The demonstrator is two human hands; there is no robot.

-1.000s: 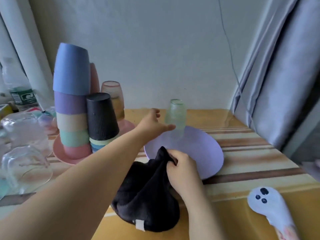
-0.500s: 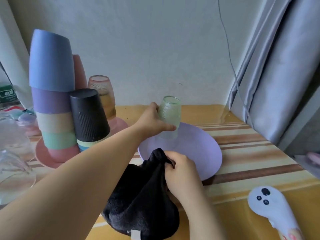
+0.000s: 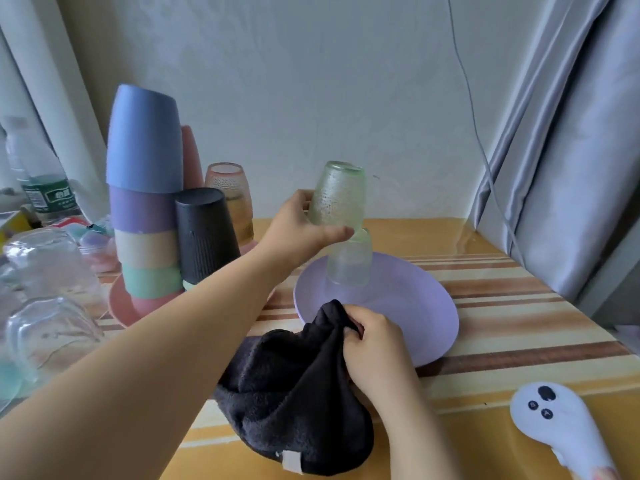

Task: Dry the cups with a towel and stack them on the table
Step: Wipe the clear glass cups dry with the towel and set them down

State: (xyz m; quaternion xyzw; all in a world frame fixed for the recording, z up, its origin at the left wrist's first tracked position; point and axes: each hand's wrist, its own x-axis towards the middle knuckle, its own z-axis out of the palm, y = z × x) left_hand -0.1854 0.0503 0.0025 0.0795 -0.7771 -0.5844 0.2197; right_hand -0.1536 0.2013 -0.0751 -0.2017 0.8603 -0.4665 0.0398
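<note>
My left hand [image 3: 299,228] grips an upside-down green textured glass [image 3: 337,195] and holds it tilted just above a second inverted clear glass [image 3: 349,261]. That lower glass stands on a purple plate [image 3: 422,306]. My right hand [image 3: 372,337] grips a bunched black towel [image 3: 294,386] at the plate's near edge. A tall stack of inverted coloured cups [image 3: 145,209] stands on a pink plate [image 3: 119,306] at the left, with a black cup [image 3: 204,233] on a shorter stack beside it and an amber glass [image 3: 232,199] behind.
Several clear glasses [image 3: 48,306] lie at the far left, with a plastic bottle [image 3: 38,174] behind them. A white ghost-shaped object [image 3: 561,427] lies at the front right. A grey curtain [image 3: 571,133] hangs along the table's right side. A striped cloth [image 3: 519,306] covers the table.
My left hand reached the green glass on the purple plate, closed round it and lifted it, uncovering a second glass beneath. My right hand kept holding the towel.
</note>
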